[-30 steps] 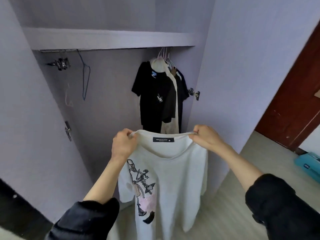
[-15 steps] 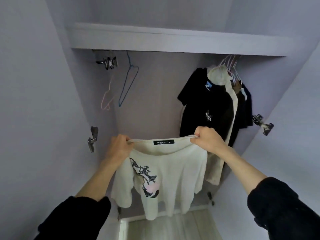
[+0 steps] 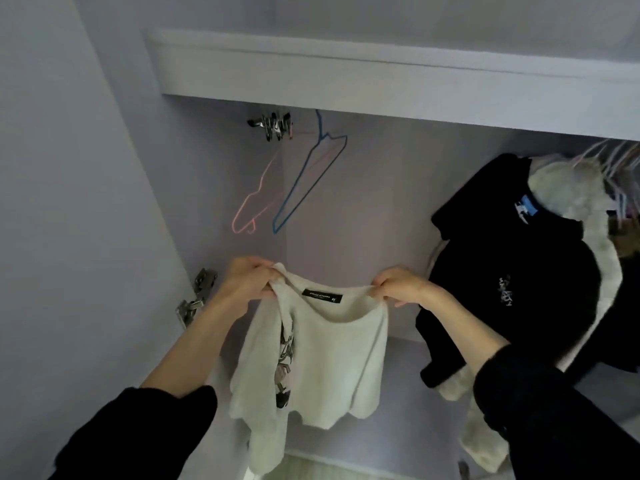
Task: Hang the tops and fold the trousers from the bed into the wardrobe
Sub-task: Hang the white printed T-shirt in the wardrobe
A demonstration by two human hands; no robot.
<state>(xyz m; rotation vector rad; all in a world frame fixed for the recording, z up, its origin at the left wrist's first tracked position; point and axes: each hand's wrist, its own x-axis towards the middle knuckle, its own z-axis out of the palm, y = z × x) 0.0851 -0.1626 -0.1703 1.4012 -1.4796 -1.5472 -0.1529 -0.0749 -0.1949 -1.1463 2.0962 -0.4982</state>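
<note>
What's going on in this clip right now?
A person stands at an open wardrobe holding a white T-shirt up by its neckline, the left hand and right hand each gripping one side of the collar. The shirt is not on a hanger yet. Two empty hangers, a blue hanger and a pink hanger, hang just above it. To the right, a black top and other garments already hang.

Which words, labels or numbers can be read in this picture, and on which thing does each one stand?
None can be read.
Black neck label inside the white T-shirt: pale lettering, too blurred.
Blue neck tag on the hanging black top: white marks, too blurred.
White print on that black top: unreadable.
</note>
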